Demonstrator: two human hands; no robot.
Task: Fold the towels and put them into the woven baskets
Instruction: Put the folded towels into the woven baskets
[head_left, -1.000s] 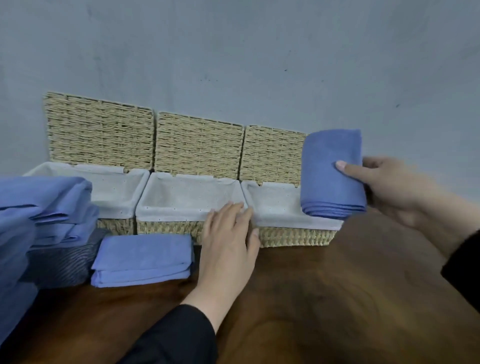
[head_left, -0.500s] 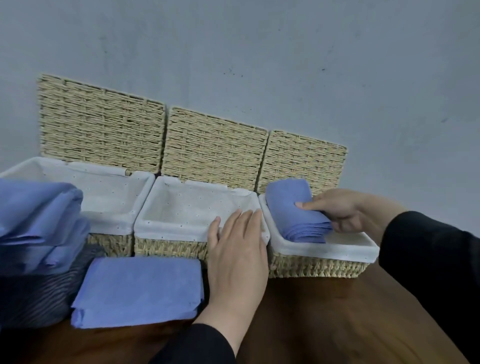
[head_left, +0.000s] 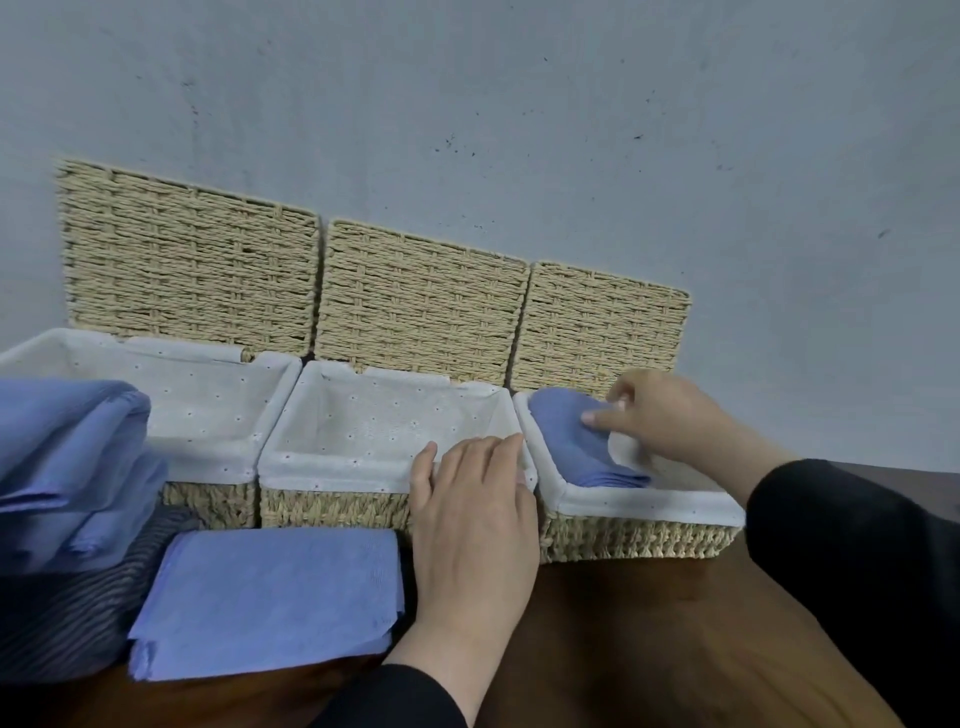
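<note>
Folded blue towel (head_left: 569, 431), soft and limp, in our right basket (head_left: 644, 506): right hand (head_left: 670, 415) pinches its top, best held across folds; left hand (head_left: 475, 499) flat on the middle basket (head_left: 332, 470).

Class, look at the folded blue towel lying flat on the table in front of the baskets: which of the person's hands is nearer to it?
Left. The left hand lies just right of the flat towel, resting against the middle basket. The right hand is farther right, inside the right basket.

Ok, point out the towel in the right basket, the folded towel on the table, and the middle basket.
towel in right basket (head_left: 563, 441), head view, top fold
folded towel on table (head_left: 270, 597), head view, top face
middle basket (head_left: 332, 506), head view, woven front wall
</note>
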